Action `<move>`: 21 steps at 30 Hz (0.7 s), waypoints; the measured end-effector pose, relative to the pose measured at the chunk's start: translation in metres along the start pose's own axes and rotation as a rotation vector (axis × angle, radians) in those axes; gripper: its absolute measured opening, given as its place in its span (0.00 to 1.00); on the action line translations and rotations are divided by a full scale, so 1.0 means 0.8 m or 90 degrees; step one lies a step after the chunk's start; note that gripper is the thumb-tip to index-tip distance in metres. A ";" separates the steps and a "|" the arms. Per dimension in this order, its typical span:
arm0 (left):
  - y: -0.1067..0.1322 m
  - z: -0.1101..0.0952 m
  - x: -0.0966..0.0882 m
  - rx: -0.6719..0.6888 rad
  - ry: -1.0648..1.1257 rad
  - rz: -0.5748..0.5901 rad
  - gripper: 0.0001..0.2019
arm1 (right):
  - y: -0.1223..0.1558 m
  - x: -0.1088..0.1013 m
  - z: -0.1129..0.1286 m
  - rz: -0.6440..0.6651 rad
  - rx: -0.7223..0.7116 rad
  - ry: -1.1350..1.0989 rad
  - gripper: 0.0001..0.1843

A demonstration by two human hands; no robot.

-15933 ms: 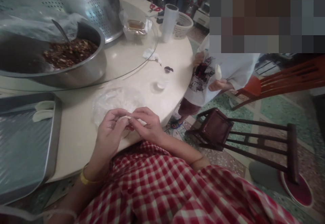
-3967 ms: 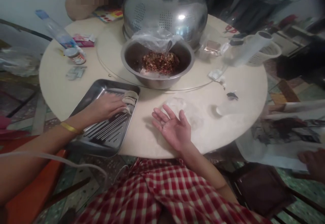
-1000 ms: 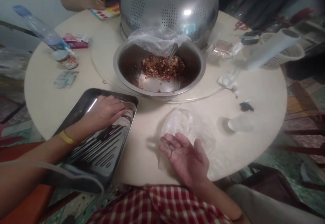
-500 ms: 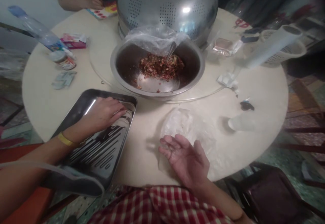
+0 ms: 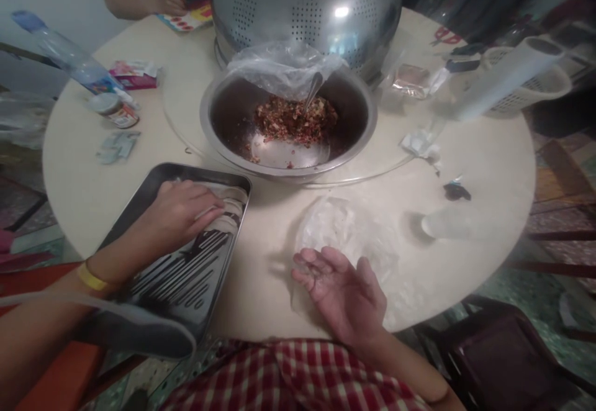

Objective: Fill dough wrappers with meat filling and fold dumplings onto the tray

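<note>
My left hand (image 5: 186,209) is over the upper part of a metal tray (image 5: 161,172), palm down with fingers curled and thumb close to them. Something pale shows under the fingertips, but I cannot make out whether it is gripped. Pale dumplings (image 5: 231,221) lie side by side in the tray's upper right end, partly hidden by the hand. My right hand (image 5: 347,296) is palm up with fingers spread and nothing in it, in front of a crumpled clear plastic bag (image 5: 335,218). Beyond both hands a steel bowl (image 5: 207,125) contains chopped filling (image 5: 284,119) and a spoon (image 5: 314,88).
A large perforated steel dome (image 5: 307,20) stands behind the bowl. A bottle (image 5: 69,51), a jar (image 5: 114,110) and a pink packet (image 5: 135,76) are at left. A plastic cup (image 5: 442,225) and basket (image 5: 535,88) are at right. Across the table, a person's hand (image 5: 172,4) rests near colourful paper.
My left hand has drawn back slightly to the left, exposing more of the dumplings. My right hand has stayed almost still.
</note>
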State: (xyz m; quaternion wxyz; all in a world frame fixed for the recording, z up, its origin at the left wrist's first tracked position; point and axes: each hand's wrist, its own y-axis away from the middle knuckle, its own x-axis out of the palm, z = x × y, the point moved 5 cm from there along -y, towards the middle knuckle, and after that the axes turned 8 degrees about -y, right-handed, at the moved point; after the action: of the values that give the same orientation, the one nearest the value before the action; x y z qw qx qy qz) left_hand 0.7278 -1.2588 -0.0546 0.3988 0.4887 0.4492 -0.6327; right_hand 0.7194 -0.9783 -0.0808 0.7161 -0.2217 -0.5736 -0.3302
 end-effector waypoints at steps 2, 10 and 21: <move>0.004 -0.006 -0.002 0.018 -0.010 -0.011 0.18 | 0.000 0.001 0.000 0.002 0.000 -0.003 0.22; 0.002 -0.022 -0.010 0.095 -0.039 -0.013 0.19 | 0.001 -0.003 0.003 -0.011 0.002 0.024 0.21; -0.002 -0.027 -0.003 0.131 -0.094 -0.058 0.17 | 0.002 -0.002 0.003 -0.014 -0.002 0.028 0.21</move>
State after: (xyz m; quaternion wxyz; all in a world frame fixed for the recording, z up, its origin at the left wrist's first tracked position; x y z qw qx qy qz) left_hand 0.7324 -1.2373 -0.0549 0.3495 0.4584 0.3727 -0.7272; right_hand 0.7187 -0.9757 -0.0818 0.7244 -0.2094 -0.5598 -0.3435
